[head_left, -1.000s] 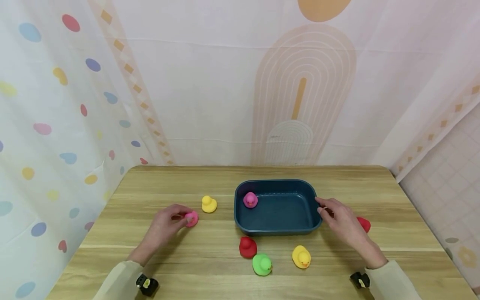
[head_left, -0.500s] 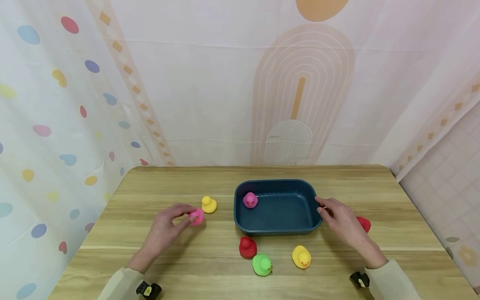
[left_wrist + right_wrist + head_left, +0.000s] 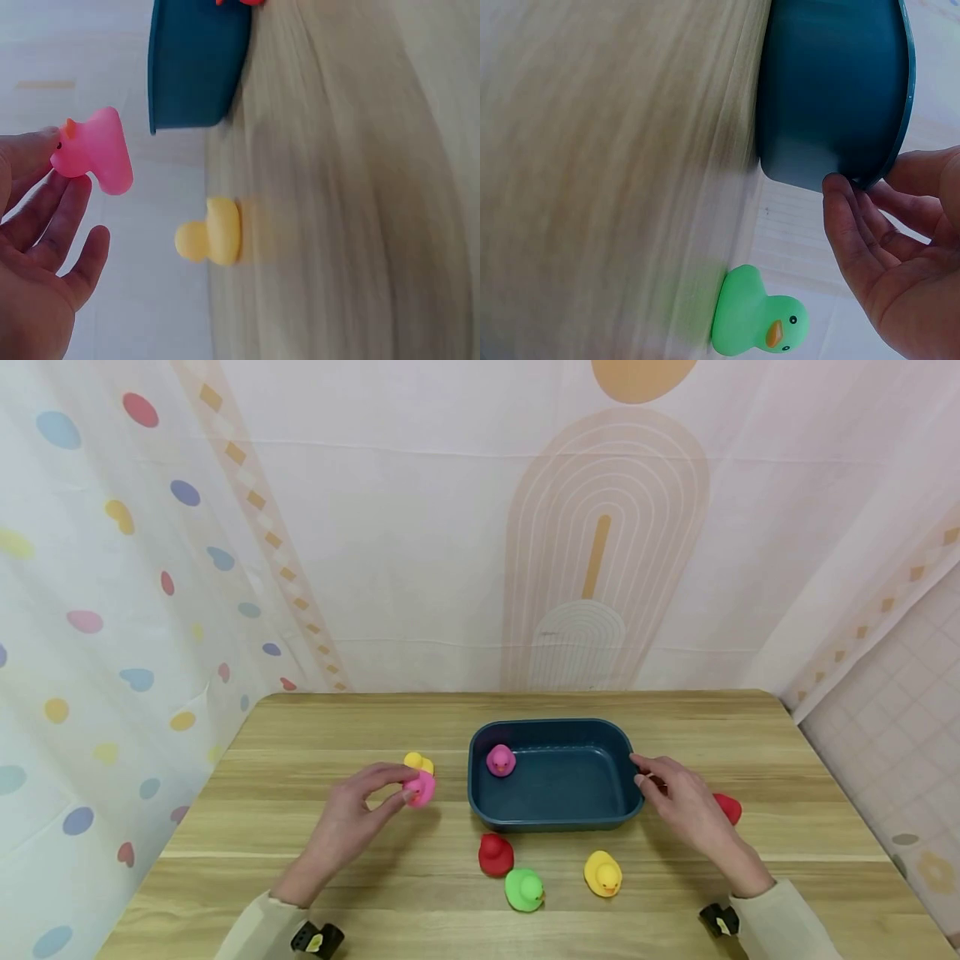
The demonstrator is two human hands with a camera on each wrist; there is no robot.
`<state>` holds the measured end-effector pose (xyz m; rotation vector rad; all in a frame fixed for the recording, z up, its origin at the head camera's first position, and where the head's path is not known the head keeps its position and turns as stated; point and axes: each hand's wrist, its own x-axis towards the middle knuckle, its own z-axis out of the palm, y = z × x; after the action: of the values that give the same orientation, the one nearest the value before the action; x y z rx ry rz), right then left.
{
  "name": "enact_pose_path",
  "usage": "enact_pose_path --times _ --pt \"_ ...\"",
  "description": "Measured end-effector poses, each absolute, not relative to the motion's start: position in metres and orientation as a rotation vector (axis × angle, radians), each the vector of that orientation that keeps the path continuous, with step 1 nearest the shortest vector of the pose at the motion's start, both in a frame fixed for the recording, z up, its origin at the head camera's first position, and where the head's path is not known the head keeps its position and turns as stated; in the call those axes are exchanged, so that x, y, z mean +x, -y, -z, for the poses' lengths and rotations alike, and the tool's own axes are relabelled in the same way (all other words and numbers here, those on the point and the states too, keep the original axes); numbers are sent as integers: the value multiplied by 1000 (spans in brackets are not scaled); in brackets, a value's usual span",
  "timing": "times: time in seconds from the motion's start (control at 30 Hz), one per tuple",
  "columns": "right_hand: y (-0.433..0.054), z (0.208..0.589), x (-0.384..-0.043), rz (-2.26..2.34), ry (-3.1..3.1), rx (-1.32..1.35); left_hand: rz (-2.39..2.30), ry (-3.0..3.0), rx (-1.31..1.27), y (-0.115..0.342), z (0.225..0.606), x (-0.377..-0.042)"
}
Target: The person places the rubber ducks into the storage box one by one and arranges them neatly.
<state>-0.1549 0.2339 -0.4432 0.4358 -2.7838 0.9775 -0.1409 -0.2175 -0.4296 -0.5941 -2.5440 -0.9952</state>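
My left hand [image 3: 356,818] pinches a pink rubber duck [image 3: 422,789] between thumb and fingertips, held above the table. In the left wrist view this pink duck [image 3: 101,150] is tilted, with a yellow rubber duck [image 3: 217,232] below it on the table. The head view shows that yellow duck [image 3: 417,762] partly hidden behind the pink one. My right hand [image 3: 686,802] grips the right-hand rim of a dark blue plastic tub [image 3: 555,823]. Thumb and fingers pinch the tub's edge in the right wrist view [image 3: 840,90]. Another pink duck [image 3: 501,761] sits inside, at the left.
In front of the tub stand a red duck [image 3: 496,855], a green duck [image 3: 524,890] and a yellow duck [image 3: 603,874]. A red duck [image 3: 728,808] is partly hidden by my right hand. The right wrist view has a green duck [image 3: 754,315] near the tub. A curtain [image 3: 420,568] hangs behind.
My left hand has lifted the pink duck off the table and carried it to the right, in front of the yellow duck. The right hand and tub have stayed still.
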Motion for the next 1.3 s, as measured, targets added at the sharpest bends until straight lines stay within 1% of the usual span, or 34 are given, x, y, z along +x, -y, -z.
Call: enact_pose_path --times 0.47,0.73,1.3 --pt "-234 444 -156 -952 2772 443 1053 2505 -686 189 420 -146" --pt "-234 444 -156 -951 2772 447 1146 2524 -739 171 415 -152" --pt "-235 445 -155 -951 2758 464 1179 2557 -854 136 407 -167"
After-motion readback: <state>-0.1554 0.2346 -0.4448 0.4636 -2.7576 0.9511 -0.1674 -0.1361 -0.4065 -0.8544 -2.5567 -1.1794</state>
